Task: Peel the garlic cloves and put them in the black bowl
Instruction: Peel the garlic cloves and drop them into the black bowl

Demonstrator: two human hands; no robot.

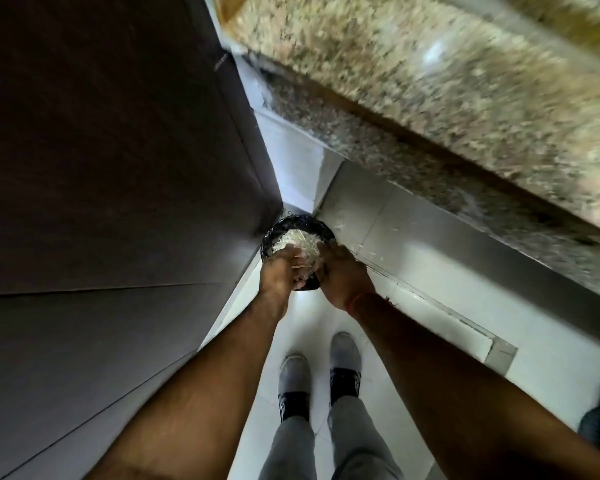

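Down at the bottom of the frame, two grey shoes (321, 372) stand on the white tiled floor (413, 313), with grey trouser legs below them. Both bare forearms reach up toward the middle of the frame. The left hand (282, 271) and right hand (340, 277) meet over a black-lined bin (274, 233) in the corner, fingers curled into a heap of pale garlic skins (297, 242); whether they clasp the skins I cannot tell. Left of it rises a dark cabinet (118, 150). Farther, at upper right, runs a speckled granite counter (430, 98), blurred.
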